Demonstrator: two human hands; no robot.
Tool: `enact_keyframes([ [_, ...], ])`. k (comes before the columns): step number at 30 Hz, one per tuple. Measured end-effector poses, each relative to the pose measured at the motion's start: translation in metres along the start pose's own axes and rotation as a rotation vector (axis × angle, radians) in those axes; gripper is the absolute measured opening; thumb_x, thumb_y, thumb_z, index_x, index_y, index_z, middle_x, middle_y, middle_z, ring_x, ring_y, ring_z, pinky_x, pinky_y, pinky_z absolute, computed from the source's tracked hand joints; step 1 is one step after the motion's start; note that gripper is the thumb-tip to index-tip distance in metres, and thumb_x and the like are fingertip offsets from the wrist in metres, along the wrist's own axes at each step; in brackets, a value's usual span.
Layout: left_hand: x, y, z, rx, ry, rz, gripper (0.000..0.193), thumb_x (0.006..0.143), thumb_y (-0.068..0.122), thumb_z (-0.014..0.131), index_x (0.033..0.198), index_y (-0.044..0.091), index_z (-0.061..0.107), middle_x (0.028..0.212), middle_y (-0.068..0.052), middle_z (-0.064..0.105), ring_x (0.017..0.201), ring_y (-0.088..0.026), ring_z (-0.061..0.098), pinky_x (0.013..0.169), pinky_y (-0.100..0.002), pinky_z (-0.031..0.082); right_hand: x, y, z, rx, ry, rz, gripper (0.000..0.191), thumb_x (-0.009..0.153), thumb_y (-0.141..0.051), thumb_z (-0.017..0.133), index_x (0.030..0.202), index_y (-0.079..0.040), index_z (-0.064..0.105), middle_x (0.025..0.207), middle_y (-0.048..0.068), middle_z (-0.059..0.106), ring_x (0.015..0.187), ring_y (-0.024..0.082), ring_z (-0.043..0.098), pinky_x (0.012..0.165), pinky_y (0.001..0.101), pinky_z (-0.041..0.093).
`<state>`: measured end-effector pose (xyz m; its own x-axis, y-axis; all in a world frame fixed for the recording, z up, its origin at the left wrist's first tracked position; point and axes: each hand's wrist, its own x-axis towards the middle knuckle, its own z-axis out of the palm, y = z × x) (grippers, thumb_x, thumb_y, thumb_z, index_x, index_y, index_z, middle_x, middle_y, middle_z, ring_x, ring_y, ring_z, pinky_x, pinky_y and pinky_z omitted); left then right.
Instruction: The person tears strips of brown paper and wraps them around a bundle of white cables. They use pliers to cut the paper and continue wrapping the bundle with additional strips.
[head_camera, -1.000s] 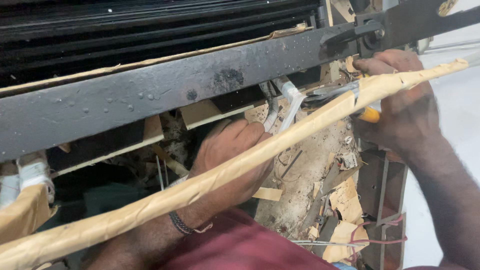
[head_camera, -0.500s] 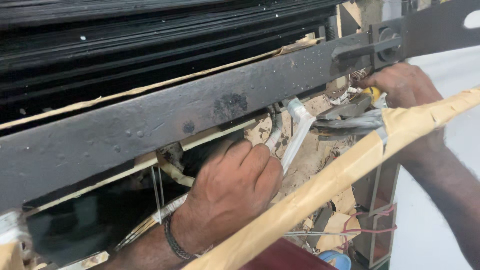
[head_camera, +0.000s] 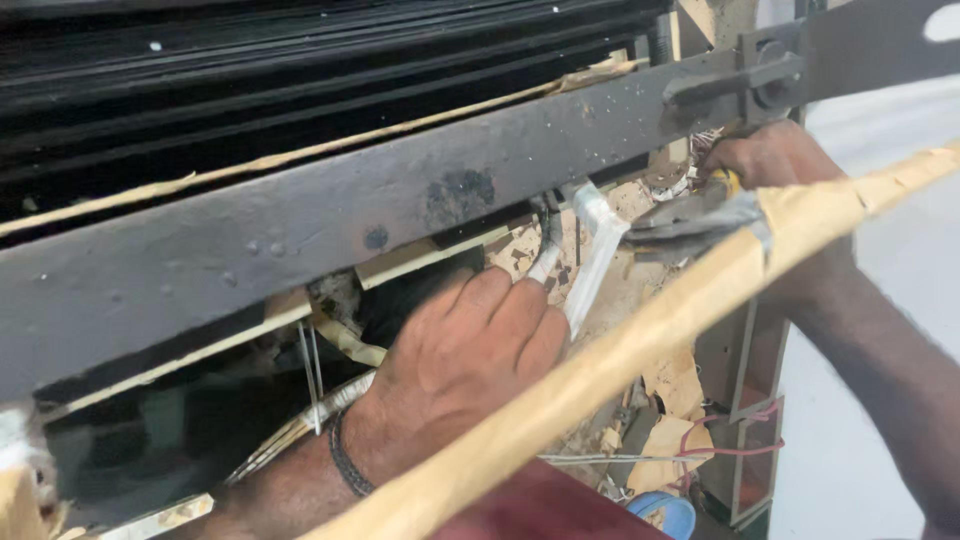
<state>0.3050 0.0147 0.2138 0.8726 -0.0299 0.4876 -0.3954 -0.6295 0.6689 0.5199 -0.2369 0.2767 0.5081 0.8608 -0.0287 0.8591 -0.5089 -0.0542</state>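
Note:
My left hand (head_camera: 465, 370) reaches under a dark metal bar (head_camera: 330, 235), fingers curled against white taped wire strips (head_camera: 592, 250) hanging below the bar. A black band circles its wrist. My right hand (head_camera: 770, 165) is at the upper right, closed on pliers (head_camera: 685, 215) with a yellow handle; the jaws point left toward the white strips. A long tube wrapped in tan tape (head_camera: 640, 350) crosses diagonally in front of both hands and hides part of the right wrist.
Black slats (head_camera: 300, 70) fill the space above the bar. Behind the hands lie torn tan paper insulation (head_camera: 670, 385) and thin red wires (head_camera: 730, 450). A metal bracket (head_camera: 770, 70) joins the bar at top right. A blue round object (head_camera: 665, 515) sits at the bottom.
The view has shifted so the wrapped tube sits lower. My left hand has slid down and right beneath the bar. The right hand keeps the pliers near the white strips.

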Motion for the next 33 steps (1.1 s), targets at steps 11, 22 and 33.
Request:
enact_keyframes([
  [11,-0.010,0.015,0.006,0.168,0.134,-0.024,0.012,0.096,0.007,0.066,0.086,0.003,0.060,0.082,-0.009,0.057,0.075,-0.022,0.057,0.064,-0.038,0.048,-0.061,-0.081,-0.004,0.598,-0.163,0.379,0.058,0.099,-0.023,0.058,0.153,-0.002,0.048,0.135,0.014,0.064,0.126,0.033,0.061,0.109,0.0459,0.045],
  [22,-0.021,0.011,0.022,0.276,0.236,0.027,0.008,0.094,0.007,0.066,0.088,0.004,0.063,0.083,-0.008,0.061,0.079,-0.021,0.060,0.070,-0.040,0.052,-0.099,-0.050,-0.099,0.531,-0.042,0.072,0.083,0.092,-0.055,0.067,0.144,0.002,0.038,0.125,0.012,0.048,0.113,0.019,0.058,0.098,0.0404,0.055],
  [33,-0.018,0.012,0.011,0.187,0.230,0.010,0.012,0.086,0.011,0.071,0.093,0.003,0.066,0.088,-0.011,0.062,0.083,-0.025,0.062,0.071,-0.040,0.055,0.154,-0.151,-0.089,-0.105,-0.320,0.080,0.036,0.107,-0.045,0.063,0.119,-0.011,0.070,0.079,0.009,0.070,0.061,0.024,0.067,0.055,0.0405,0.058],
])
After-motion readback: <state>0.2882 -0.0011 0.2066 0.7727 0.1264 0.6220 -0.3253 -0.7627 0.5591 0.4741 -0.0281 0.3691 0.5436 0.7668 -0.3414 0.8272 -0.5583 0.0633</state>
